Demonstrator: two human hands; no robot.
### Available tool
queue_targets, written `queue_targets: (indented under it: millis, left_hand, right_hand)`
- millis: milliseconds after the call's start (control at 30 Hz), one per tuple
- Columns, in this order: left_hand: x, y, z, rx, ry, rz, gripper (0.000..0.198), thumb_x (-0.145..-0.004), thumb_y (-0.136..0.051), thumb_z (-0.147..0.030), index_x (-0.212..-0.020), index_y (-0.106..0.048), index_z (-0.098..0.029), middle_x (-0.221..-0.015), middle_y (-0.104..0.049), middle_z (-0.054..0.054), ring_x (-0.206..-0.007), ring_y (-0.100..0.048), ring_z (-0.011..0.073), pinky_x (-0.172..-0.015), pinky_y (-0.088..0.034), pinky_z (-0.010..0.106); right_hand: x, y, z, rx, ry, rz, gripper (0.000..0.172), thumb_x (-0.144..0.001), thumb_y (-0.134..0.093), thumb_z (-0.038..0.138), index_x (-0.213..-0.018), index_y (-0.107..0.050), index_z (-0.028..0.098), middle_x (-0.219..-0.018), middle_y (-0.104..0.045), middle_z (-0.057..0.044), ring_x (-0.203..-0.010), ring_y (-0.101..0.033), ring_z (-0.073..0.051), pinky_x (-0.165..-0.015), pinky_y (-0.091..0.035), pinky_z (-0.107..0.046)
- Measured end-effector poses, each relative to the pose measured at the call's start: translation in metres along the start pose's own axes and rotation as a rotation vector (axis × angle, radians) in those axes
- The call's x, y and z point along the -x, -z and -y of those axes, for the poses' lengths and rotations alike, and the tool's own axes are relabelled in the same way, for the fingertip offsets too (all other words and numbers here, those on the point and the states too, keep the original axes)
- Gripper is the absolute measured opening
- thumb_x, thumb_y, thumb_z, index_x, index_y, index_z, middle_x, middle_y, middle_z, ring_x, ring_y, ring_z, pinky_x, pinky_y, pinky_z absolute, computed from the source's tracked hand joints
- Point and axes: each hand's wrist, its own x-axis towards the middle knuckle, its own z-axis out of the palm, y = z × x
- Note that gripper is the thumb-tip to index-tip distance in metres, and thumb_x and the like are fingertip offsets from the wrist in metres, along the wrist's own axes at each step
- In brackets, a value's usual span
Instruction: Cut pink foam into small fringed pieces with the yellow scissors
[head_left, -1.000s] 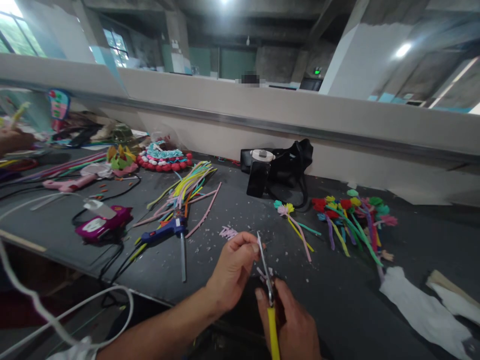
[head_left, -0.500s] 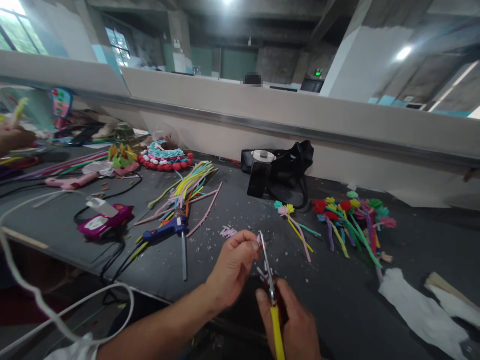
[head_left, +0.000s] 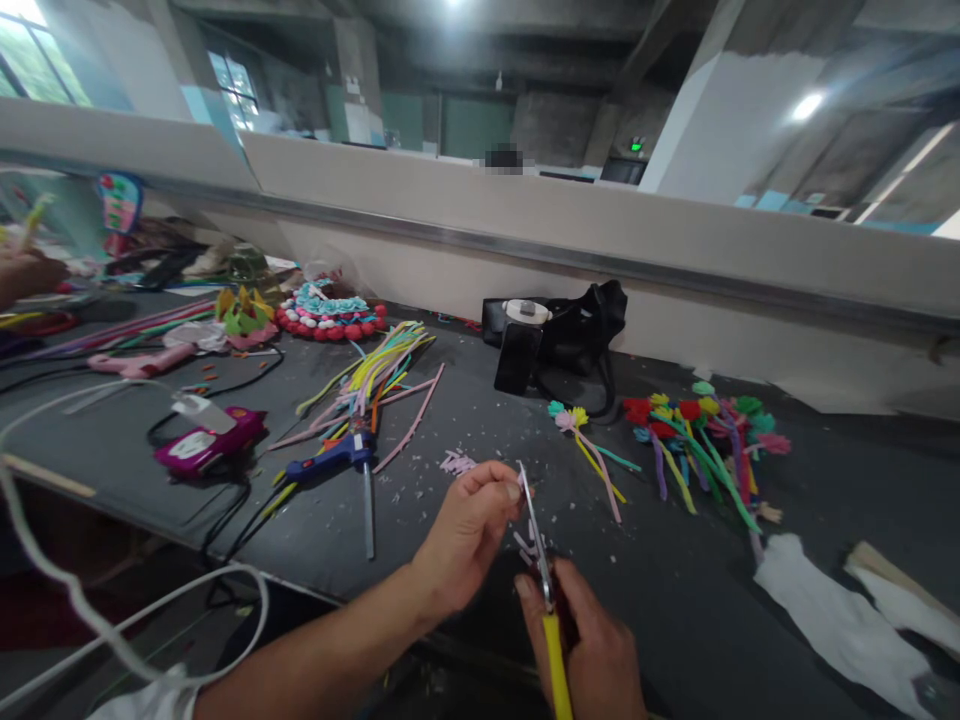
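Note:
My left hand (head_left: 466, 535) pinches a small lilac piece of pipe cleaner (head_left: 521, 481), mostly hidden by the fingertips. In my right hand (head_left: 600, 650) are scissors (head_left: 556, 660) with yellow handles, the blades pointing up and away from me. Their tips are at the lilac piece, right beside my left fingertips. Short lilac cut pieces (head_left: 525, 546) lie beneath the blades, and a small heap of lilac pieces (head_left: 457, 462) lies beyond my left hand. Fine scraps are scattered around on the dark table (head_left: 450, 400).
A blue glue gun (head_left: 330, 458) rests by a pipe cleaner bundle (head_left: 382, 365). Left are a purple device (head_left: 214, 440) and white cable (head_left: 45, 570). Pipe cleaner flowers (head_left: 690, 415), a phone (head_left: 517, 358), a black bag (head_left: 577, 330) and white gloves (head_left: 832, 620) lie about. Another person's hand (head_left: 30, 272) is far left.
Almost nothing differs: the scissors and my right hand have shifted very slightly, and the left hand keeps its pinch. The whole view has moved a touch.

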Motion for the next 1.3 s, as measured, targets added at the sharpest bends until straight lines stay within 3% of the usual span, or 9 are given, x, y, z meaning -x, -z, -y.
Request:
queue_targets:
  millis: [200,367,633,800,867,967,1133,1233,1300]
  left_hand:
    - [-0.002,0.003,0.002,0.004,0.008,0.033,0.007,-0.066,-0.068,-0.017,-0.070,-0.062,-0.016,-0.064,-0.057,-0.001,-0.064,-0.052,0.0112,-0.065,-0.038,0.023]
    - [-0.001,0.004,0.008,-0.017,0.062,0.114,0.003,-0.067,-0.064,-0.014,-0.070,-0.063,-0.015,-0.059,-0.054,-0.002,-0.060,-0.048,0.0096,-0.064,-0.036,0.023]
    - [0.003,0.002,0.021,-0.120,0.319,0.231,0.006,-0.061,-0.066,-0.015,-0.066,-0.066,-0.011,-0.056,-0.055,-0.001,-0.056,-0.047,0.0085,-0.060,-0.033,0.022]
    - [0.004,0.002,0.027,-0.279,0.376,0.252,0.005,-0.061,-0.063,-0.014,-0.066,-0.065,-0.011,-0.059,-0.057,-0.001,-0.055,-0.046,0.0082,-0.058,-0.034,0.022]
    - [0.004,0.002,0.027,-0.352,0.323,0.251,0.004,-0.063,-0.062,-0.015,-0.066,-0.063,-0.012,-0.059,-0.056,-0.002,-0.056,-0.045,0.0082,-0.059,-0.034,0.022]
    - [0.005,0.002,0.026,-0.574,0.124,0.279,0.007,-0.067,-0.064,-0.020,-0.068,-0.063,-0.013,-0.064,-0.056,-0.001,-0.061,-0.046,0.0093,-0.062,-0.036,0.022]
    - [0.008,-0.001,0.023,-0.928,-0.106,0.266,0.008,-0.070,-0.061,-0.020,-0.067,-0.064,-0.013,-0.062,-0.057,-0.002,-0.061,-0.046,0.0101,-0.060,-0.036,0.022]
    - [0.009,-0.001,0.023,-0.940,-0.134,0.240,0.006,-0.068,-0.061,-0.018,-0.065,-0.064,-0.013,-0.061,-0.057,-0.001,-0.061,-0.048,0.0104,-0.060,-0.037,0.022]
    - [0.007,0.001,0.022,-0.810,-0.089,0.231,0.005,-0.067,-0.063,-0.018,-0.066,-0.065,-0.013,-0.062,-0.058,-0.001,-0.061,-0.048,0.0105,-0.060,-0.037,0.022]
  right_hand:
    - [-0.003,0.001,0.004,0.014,-0.031,-0.020,0.037,-0.091,-0.046,0.053,-0.098,-0.064,0.021,-0.070,-0.070,-0.001,-0.057,-0.066,-0.016,-0.054,-0.045,-0.021]
    - [-0.018,0.016,0.002,-0.076,-0.040,-0.058,0.028,-0.090,-0.051,0.047,-0.086,-0.064,0.022,-0.074,-0.071,-0.002,-0.061,-0.067,-0.015,-0.053,-0.047,-0.018]
    - [-0.028,0.034,-0.002,-0.246,-0.252,-0.149,0.045,-0.081,-0.061,0.049,-0.115,-0.057,0.020,-0.080,-0.066,-0.002,-0.062,-0.063,-0.015,-0.058,-0.052,-0.025]
    - [-0.028,0.035,-0.007,-0.371,-0.276,-0.115,0.042,-0.080,-0.063,0.043,-0.114,-0.055,0.020,-0.079,-0.063,0.000,-0.064,-0.060,-0.014,-0.060,-0.051,-0.025]
    - [-0.029,0.036,-0.008,-0.306,-0.277,-0.137,0.038,-0.080,-0.063,0.043,-0.110,-0.057,0.021,-0.079,-0.062,0.000,-0.065,-0.061,-0.015,-0.063,-0.051,-0.027]
    - [-0.029,0.036,-0.007,-0.178,-0.275,-0.204,0.037,-0.078,-0.063,0.044,-0.108,-0.058,0.022,-0.080,-0.064,0.000,-0.069,-0.062,-0.016,-0.067,-0.051,-0.030]
    - [-0.029,0.035,-0.004,-0.089,-0.245,-0.229,0.037,-0.077,-0.062,0.046,-0.105,-0.059,0.022,-0.077,-0.065,0.001,-0.068,-0.063,-0.017,-0.065,-0.051,-0.029]
    - [-0.030,0.035,-0.002,-0.068,-0.231,-0.227,0.037,-0.079,-0.061,0.047,-0.106,-0.059,0.021,-0.075,-0.067,0.001,-0.065,-0.065,-0.016,-0.062,-0.051,-0.026]
    - [-0.030,0.035,-0.001,-0.044,-0.221,-0.213,0.037,-0.083,-0.057,0.047,-0.108,-0.060,0.021,-0.075,-0.068,0.000,-0.061,-0.065,-0.015,-0.059,-0.050,-0.024]
